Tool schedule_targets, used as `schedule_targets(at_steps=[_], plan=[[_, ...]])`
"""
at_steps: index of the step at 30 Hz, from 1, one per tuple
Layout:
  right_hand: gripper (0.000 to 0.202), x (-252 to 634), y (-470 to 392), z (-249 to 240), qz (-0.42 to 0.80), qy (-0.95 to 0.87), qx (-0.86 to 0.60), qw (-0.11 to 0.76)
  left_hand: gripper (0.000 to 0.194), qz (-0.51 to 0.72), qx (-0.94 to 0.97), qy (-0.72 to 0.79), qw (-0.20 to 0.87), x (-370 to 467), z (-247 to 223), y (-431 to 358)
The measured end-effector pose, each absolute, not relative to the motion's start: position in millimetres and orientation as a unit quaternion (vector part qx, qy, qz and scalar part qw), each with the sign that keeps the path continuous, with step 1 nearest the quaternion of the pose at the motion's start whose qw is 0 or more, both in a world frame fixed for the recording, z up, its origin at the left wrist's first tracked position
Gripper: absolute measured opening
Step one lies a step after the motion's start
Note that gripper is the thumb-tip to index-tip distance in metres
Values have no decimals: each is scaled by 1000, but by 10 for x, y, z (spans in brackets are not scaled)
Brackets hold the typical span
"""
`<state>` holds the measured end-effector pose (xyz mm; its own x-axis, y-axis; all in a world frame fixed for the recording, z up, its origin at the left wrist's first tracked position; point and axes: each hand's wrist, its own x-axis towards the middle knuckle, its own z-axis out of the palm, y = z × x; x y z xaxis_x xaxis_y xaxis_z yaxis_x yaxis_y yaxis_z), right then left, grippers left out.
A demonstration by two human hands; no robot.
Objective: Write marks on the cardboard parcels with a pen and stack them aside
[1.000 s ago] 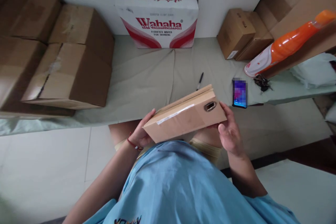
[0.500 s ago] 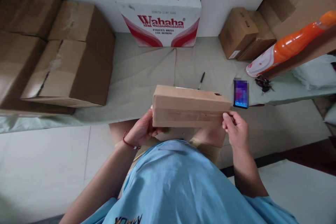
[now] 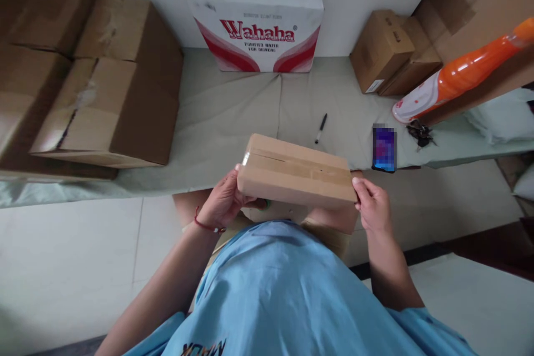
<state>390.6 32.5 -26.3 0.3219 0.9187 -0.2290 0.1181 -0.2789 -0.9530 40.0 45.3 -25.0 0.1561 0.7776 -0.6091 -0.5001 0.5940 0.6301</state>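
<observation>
A long brown cardboard box [image 3: 296, 175] is held between my two hands above my lap, its taped seam facing up and its right end tilted slightly towards me. My left hand [image 3: 228, 197] grips the left end, with some fingers hidden under the box. At the right end, my right hand [image 3: 371, 200] pinches the near corner between thumb and fingers. Beyond the box, a black and white pen [image 3: 321, 128] lies on the cloth-covered surface [image 3: 233, 111]. A phone [image 3: 384, 148] with a lit, blurred screen lies to the right.
Large cardboard cartons [image 3: 104, 111] stand at the left. A white and red Wahaha carton [image 3: 258, 30] is against the wall. Small brown boxes [image 3: 381, 53], an orange bottle [image 3: 463, 75] and a dark bunch of keys [image 3: 420, 133] are at the right.
The cardboard box has been turned in my hands, so its taped side now faces more upward and its right end has swung nearer. The pen is now fully exposed.
</observation>
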Motion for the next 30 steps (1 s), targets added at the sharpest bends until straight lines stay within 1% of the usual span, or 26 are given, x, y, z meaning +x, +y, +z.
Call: schedule_targets(at_steps=[3,9,13,16,18,22,23,24,27,30], plan=[[57,3895,366,-248,446,-349,-663,489,52,412,134,521,735,403,-237,503],[57,3872,361,-175,461,-347,-645,501,42,408,75,526,743,341,-248,590],[46,3826,260,-94,470,-384,-625,490,38,412,38,512,752,265,-320,594],[41,3780,216,-34,459,-411,-621,484,31,432,58,499,749,231,-356,534],[43,3763,231,-15,444,-425,-613,496,31,451,108,483,743,221,-351,473],[56,3801,330,-42,415,-427,-604,530,60,474,205,459,723,212,-286,368],[58,3823,353,-56,416,-413,-606,537,64,475,225,449,723,211,-266,354],[61,3845,373,-71,427,-394,-608,541,65,474,245,434,726,212,-249,346],[71,3907,401,-104,495,-338,-602,527,57,457,310,380,742,232,-217,347],[73,3943,402,-127,539,-288,-592,525,50,454,356,348,739,274,-208,366]])
